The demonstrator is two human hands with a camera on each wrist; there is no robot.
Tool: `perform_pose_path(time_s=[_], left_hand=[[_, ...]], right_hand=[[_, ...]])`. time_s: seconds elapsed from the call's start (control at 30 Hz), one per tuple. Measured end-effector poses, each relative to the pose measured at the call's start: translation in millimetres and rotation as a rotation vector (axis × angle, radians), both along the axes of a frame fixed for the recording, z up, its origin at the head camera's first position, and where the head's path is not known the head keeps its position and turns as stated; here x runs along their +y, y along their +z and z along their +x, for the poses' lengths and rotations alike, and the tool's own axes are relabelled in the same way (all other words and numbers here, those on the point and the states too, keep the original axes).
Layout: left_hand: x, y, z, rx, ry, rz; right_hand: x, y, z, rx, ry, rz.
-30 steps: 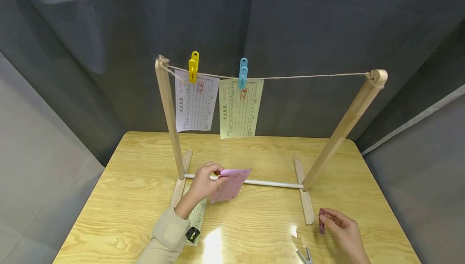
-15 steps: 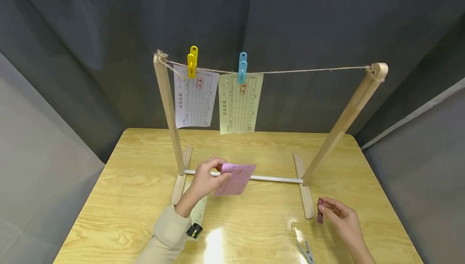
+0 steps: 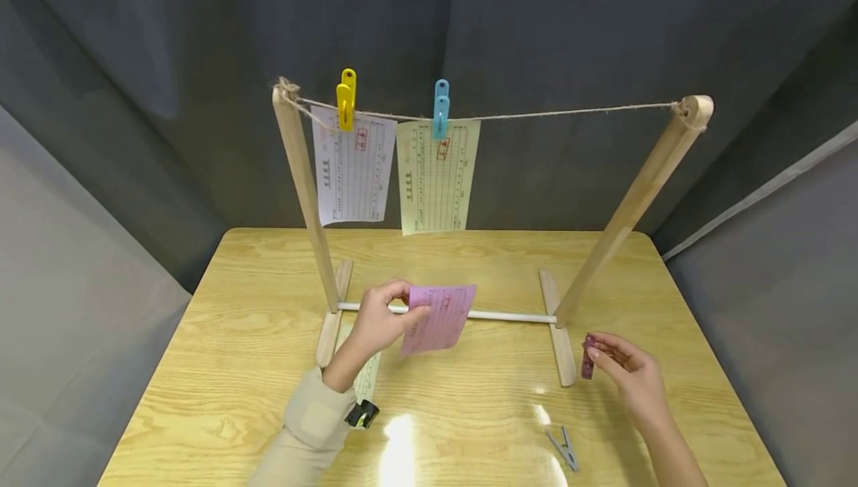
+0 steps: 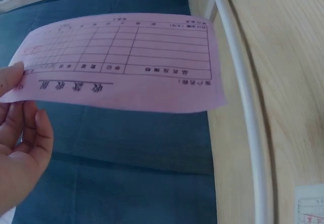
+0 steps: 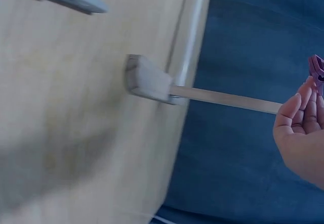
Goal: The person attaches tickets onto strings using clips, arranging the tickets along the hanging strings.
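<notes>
My left hand (image 3: 383, 321) pinches a pink slip (image 3: 439, 317) by its left edge, holding it above the table in front of the rack's white crossbar (image 3: 509, 316). In the left wrist view the pink slip (image 4: 121, 62) fills the top, my fingertips (image 4: 12, 82) on its corner. My right hand (image 3: 626, 371) pinches a purple clothespin (image 3: 588, 357) upright beside the rack's right foot (image 3: 558, 338); its tip (image 5: 317, 71) shows in the right wrist view. A string (image 3: 556, 112) runs between two wooden posts.
A yellow peg (image 3: 345, 98) holds a white slip (image 3: 351, 168) and a blue peg (image 3: 440, 108) holds a pale yellow slip (image 3: 436, 174) on the string's left half. A grey clothespin (image 3: 563, 448) lies near the front edge. More slips (image 3: 365, 386) under a black clip (image 3: 360, 415) lie by my left forearm.
Both hands have risen and moved away from me: the pink slip is lifted and turned more upright, and the purple clothespin has come up beside the rack's right foot.
</notes>
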State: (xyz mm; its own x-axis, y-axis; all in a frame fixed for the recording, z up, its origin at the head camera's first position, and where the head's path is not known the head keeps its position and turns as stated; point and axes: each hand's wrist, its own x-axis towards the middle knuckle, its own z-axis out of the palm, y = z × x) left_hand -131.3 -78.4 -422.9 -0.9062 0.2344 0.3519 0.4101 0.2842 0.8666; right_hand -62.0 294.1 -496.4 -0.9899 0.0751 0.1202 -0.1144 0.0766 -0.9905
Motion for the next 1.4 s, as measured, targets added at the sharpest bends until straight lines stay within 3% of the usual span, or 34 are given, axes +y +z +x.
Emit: perform_pose_path(time_s=[0.1,0.17,0.27,0.33,0.57,0.63,0.97,1.4], left_hand=[[2.5,15.4,3.4,0.018,-0.009,0.019],[4.3,27.5,6.5,0.037,-0.015,0.032],[7.0,43.7,10.4,0.081,-0.024,0.06],[9.0,45.5,9.0,0.1,-0.027,0.085],[12.5,27.9,-7.7,0.109,-0.038,0.155],[13.3,28.1,-9.9,0.116,-0.042,0.16],[20.2,41.5,-16.1,0.091,-0.052,0.201],[30.4,59.9,-23.8,0.149,-0.102,0.255]], right_hand=[[-15.8,33.4,0.1,0.05,-0.005,-0.044],[-24.4,54.1,0.2,0.055,-0.024,-0.014],[-29.5,70.8,-4.1,0.11,-0.024,-0.032],[-31.2,78.3,-8.1,0.15,-0.023,-0.037],[-33.2,93.2,-21.1,0.239,-0.003,-0.053],[-33.9,97.1,-24.2,0.262,0.008,-0.062],[-39.8,122.4,-38.8,0.421,0.104,-0.131],[-47.7,155.0,-55.2,0.548,0.14,-0.195]])
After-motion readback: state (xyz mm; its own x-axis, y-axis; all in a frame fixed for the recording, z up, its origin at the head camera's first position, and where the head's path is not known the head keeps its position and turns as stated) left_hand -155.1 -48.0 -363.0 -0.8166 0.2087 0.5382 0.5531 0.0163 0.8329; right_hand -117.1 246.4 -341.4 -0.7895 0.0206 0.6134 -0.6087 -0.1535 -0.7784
